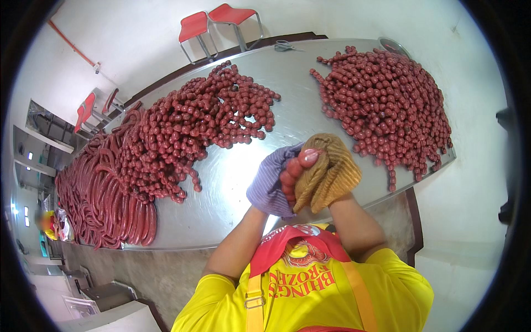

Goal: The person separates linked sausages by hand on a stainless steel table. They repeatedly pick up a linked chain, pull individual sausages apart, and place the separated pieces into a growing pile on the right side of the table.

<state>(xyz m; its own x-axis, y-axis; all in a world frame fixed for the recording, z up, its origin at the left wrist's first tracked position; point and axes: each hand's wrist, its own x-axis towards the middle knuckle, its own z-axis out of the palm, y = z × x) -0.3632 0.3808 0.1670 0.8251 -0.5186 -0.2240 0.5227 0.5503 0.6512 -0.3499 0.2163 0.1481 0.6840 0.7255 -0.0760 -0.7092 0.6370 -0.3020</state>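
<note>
Cloth coverings hide the fingers of both hands. My left hand (271, 182), in a purple striped cloth, cups a short string of round red sausage links (292, 172) from the left side. From the right, my right hand (332, 170), in a mustard-brown ribbed knit, closes around the same string. The uppermost link shows a pale shine, and the lower links drop between the two cloths. Both hands meet in front of my chest, above the near edge of the steel table (215, 203).
A large heap of tied round links (386, 103) lies right; another heap (199, 112) lies left-centre. Long untied sausages (108, 195) pile at far left. Scissors (286, 46) and a round metal dish (393, 46) rest at the back edge. Red chairs (232, 14) stand behind. A person (52, 224) is far left.
</note>
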